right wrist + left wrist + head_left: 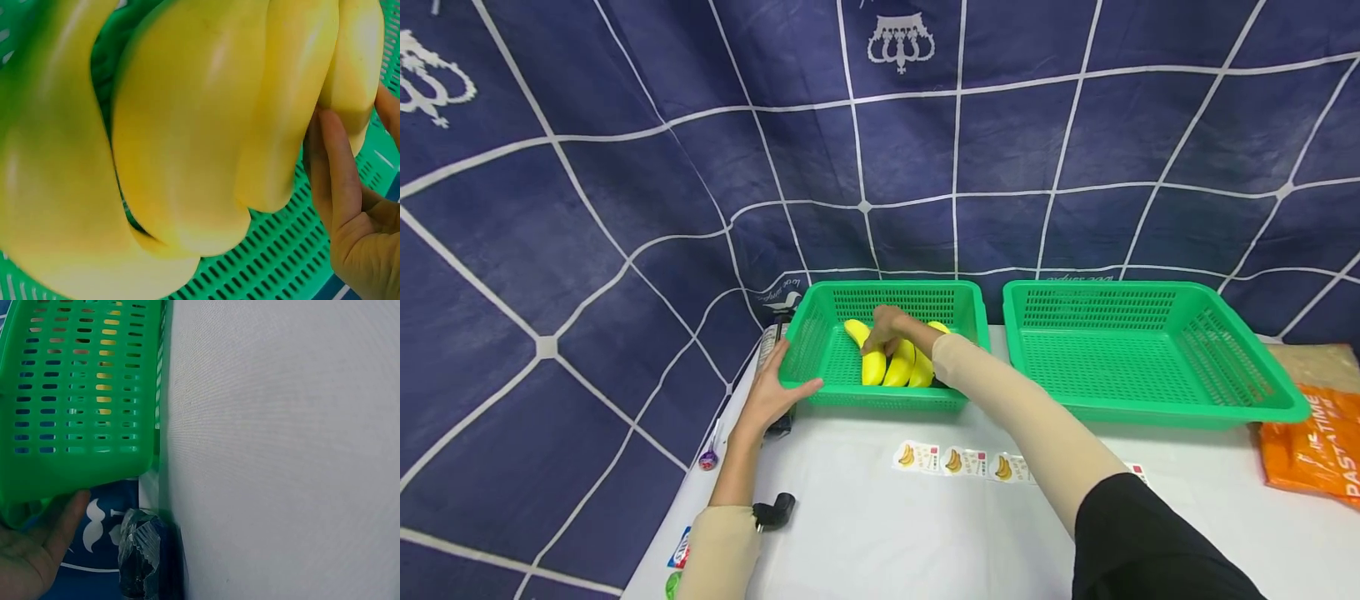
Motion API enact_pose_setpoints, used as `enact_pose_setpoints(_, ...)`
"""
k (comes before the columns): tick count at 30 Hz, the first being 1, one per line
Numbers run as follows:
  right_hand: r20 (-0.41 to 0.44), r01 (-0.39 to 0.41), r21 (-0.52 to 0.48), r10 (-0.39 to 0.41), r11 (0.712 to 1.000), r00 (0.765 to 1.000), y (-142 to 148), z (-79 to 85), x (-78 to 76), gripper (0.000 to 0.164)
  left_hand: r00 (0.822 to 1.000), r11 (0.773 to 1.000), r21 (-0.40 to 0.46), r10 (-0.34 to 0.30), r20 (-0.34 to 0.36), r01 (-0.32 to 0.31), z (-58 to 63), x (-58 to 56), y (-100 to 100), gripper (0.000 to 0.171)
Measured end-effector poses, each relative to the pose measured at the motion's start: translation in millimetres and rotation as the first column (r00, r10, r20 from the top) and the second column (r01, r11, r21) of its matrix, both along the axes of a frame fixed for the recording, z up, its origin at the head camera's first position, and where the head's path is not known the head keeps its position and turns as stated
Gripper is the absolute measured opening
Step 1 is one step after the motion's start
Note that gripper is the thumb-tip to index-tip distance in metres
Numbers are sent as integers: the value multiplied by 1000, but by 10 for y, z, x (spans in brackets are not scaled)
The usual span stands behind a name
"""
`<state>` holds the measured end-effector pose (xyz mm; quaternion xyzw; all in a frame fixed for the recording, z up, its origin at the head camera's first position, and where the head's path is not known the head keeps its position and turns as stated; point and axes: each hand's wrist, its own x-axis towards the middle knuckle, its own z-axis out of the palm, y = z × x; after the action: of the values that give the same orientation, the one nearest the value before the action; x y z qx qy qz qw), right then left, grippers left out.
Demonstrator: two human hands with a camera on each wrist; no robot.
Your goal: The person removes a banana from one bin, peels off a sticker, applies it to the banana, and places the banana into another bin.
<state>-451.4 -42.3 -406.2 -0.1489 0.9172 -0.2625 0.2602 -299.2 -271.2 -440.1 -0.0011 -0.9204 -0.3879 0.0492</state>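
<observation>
Several yellow bananas [900, 367] lie side by side in the left green basket [887, 398]. My right hand [886, 327] reaches down into it and pinches the leftmost banana [357, 56], fingers on one side and thumb on the other, as the right wrist view shows. The nearer bananas [187, 137] fill most of that view. My left hand [767, 402] is at the basket's front left corner, thumb stretched along the front rim. In the left wrist view, a fingertip [78, 501] sits right at the rim, and the perforated wall hides most of the bananas.
Another green basket [1097, 358] stands to the right. Banana-picture stickers [962, 461] lie in a row on the white table [880, 525]. An orange bag [1311, 446] is at far right. A lollipop [708, 460] and a black item [781, 423] lie on the left.
</observation>
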Motion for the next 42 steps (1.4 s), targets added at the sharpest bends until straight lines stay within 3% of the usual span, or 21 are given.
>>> enact_pose_setpoints(5,9,30,-47,-29,998,1000,161,159,23,69,1000,1000,-1,-8,-17,8,9,-39,34,107)
enact_pose_setpoints(18,-36,94,-178,-102,980,994,531,554,292,38,1000,999,33,-23,12,22,-17,3,39,109)
enact_pose_setpoints(23,-60,117,-164,-128,979,990,665,668,428,35,999,999,24,-26,28,25,-35,5,7,110)
enact_pose_setpoints(30,-106,119,-128,-133,985,985,781,826,615,33,999,998,44,-34,19,34,38,-13,-8,108)
enact_pose_setpoints(39,-131,120,-118,-136,986,982,952,1002,883,44,999,999,39,-31,33,30,57,-18,-46,109)
enact_pose_setpoints(42,-149,122,-115,-139,986,979,1044,1027,1002,39,999,999,40,-31,38,29,52,-5,-52,109)
